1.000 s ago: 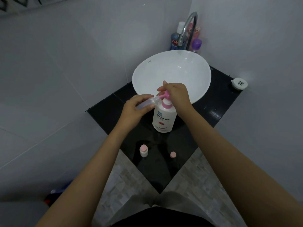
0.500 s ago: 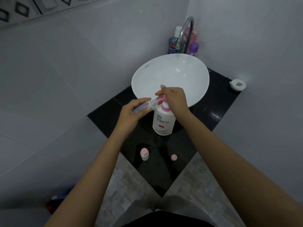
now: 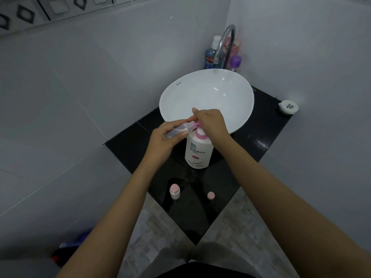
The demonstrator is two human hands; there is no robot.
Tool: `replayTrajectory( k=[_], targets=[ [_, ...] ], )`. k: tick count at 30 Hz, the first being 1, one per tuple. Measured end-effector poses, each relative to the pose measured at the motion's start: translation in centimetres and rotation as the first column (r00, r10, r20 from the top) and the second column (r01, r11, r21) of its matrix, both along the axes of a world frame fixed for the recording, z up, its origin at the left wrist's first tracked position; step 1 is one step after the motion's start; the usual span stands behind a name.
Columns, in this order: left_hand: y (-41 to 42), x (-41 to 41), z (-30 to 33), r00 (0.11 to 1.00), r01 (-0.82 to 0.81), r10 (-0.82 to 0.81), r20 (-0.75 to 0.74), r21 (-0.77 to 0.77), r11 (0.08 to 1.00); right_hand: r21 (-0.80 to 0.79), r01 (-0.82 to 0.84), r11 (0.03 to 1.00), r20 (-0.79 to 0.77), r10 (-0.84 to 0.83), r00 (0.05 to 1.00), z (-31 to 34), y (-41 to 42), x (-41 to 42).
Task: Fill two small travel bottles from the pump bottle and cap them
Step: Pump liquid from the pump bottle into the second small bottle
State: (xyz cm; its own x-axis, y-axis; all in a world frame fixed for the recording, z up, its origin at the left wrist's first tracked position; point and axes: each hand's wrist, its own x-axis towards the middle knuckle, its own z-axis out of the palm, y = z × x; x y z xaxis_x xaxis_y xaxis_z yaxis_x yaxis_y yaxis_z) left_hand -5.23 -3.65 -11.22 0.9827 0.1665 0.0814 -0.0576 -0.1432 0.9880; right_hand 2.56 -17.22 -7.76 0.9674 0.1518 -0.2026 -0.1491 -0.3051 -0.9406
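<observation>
A white pump bottle [image 3: 198, 152] with a pink pump stands on the black counter [image 3: 259, 135] in front of the basin. My right hand [image 3: 212, 122] rests on top of its pump head. My left hand [image 3: 166, 137] holds a small clear travel bottle [image 3: 180, 129] tilted sideways, its mouth against the pink spout. A second small travel bottle [image 3: 174, 191] with a pink cap stands near the counter's front corner. A loose pink cap [image 3: 211, 195] lies to its right.
A white bowl basin [image 3: 206, 97] sits behind the pump bottle, under a chrome tap [image 3: 223, 44]. Several toiletry bottles [image 3: 212, 55] stand in the back corner. A small white round container [image 3: 288, 106] sits at the counter's right corner. Tiled walls close in on both sides.
Both hands stay on the pump bottle and the travel bottle. The view has drifted slightly, and the right hand sits a little lower on the pump head.
</observation>
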Motion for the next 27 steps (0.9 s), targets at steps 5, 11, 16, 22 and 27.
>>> replayTrajectory(
  k=[5, 11, 16, 22, 27],
  targets=[
    [0.0, 0.1, -0.1, 0.999, -0.038, 0.038, -0.020, -0.001, 0.999, -0.018, 0.070, 0.997, 0.147, -0.067, 0.987, -1.5, 0.3, -0.1],
    [0.2, 0.3, -0.3, 0.998, -0.046, 0.047, -0.032, 0.013, 0.999, -0.015, 0.027, 1.000, 0.187, -0.024, 0.982, -2.8, 0.2, 0.3],
    [0.3, 0.3, -0.4, 0.999, -0.024, 0.024, -0.023, -0.012, 1.000, -0.022, 0.012, 1.000, 0.163, -0.008, 0.987, -3.9, 0.1, 0.3],
    [0.2, 0.0, -0.8, 0.999, -0.015, 0.013, -0.044, -0.042, 0.999, -0.042, 0.023, 0.999, 0.169, -0.016, 0.986, -4.4, 0.2, -0.5],
    [0.3, -0.3, -0.7, 0.998, -0.038, 0.034, -0.060, -0.060, 0.997, -0.047, -0.024, 0.999, 0.095, 0.028, 0.995, -2.7, 0.0, 0.0]
  ],
)
